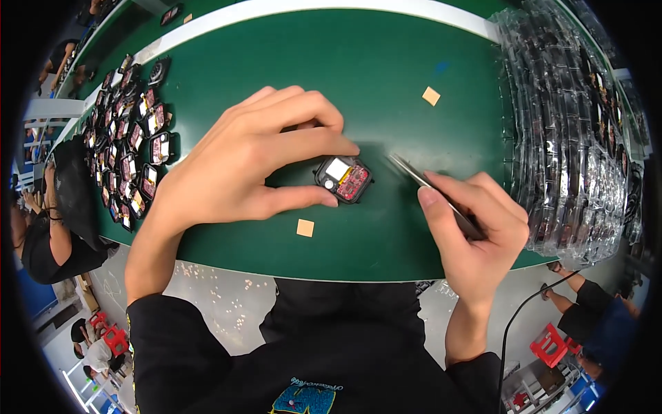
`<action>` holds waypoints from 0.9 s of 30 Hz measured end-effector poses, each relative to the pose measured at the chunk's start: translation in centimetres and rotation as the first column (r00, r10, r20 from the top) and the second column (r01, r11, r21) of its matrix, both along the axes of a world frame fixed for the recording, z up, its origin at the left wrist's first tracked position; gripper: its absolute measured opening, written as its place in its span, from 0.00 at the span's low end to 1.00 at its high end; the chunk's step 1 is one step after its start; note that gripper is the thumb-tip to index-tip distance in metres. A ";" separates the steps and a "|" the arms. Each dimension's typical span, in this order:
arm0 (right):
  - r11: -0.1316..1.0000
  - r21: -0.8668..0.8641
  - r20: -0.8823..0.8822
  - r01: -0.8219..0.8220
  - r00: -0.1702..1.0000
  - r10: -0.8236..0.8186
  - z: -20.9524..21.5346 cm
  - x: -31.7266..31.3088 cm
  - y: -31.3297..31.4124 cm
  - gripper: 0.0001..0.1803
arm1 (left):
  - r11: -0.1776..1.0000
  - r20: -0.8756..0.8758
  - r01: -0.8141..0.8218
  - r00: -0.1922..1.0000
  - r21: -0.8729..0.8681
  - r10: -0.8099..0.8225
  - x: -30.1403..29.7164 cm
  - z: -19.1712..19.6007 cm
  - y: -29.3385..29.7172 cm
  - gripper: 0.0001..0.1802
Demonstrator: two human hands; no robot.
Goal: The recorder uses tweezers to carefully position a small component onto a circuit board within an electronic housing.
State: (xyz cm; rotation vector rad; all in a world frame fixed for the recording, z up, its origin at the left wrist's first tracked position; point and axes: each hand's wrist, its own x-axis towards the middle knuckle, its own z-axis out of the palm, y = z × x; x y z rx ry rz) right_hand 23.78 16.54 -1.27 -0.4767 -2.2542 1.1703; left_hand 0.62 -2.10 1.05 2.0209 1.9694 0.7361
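A small black electronic device with its inside showing [354,183] lies on the green table; a red circuit board and a white block are visible in it. My left hand [255,155] holds it by the edges, thumb at the near left side and index finger at the far side. In my right hand [479,221] is a pair of metal tweezers [414,170], pinched between thumb and fingers, tips pointing toward the device but apart from it. Small tan squares lie nearby, one [305,228] close to my left thumb and another [431,96] farther off.
Many similar open devices [127,155] crowd the table's left side. Stacked clear plastic trays [565,138] fill the right side. A white rail [310,10] runs along the far edge of the green table [386,62]. Other people sit at the far left and right, near red stools [549,345].
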 end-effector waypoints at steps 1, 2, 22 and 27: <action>1.000 -0.005 0.008 -0.002 1.000 0.002 0.0 0.0 0.0 0.10 | 1.000 0.008 -0.002 1.000 -0.005 0.002 0.1 -0.3 0.0 0.30; 0.998 -0.064 -0.002 -0.007 1.000 0.007 -0.1 0.0 0.0 0.10 | 1.000 0.037 -0.009 0.999 0.013 0.009 0.2 -0.5 0.1 0.30; 0.987 -0.032 0.035 -0.157 0.987 0.158 0.0 -1.9 -0.2 0.08 | 0.999 0.117 -0.035 0.993 0.026 0.032 0.3 -1.5 0.6 0.37; 0.989 -0.031 0.053 -0.144 0.988 0.146 0.0 -1.9 -0.4 0.09 | 0.998 0.108 -0.055 0.993 0.001 0.055 0.3 -1.2 0.5 0.38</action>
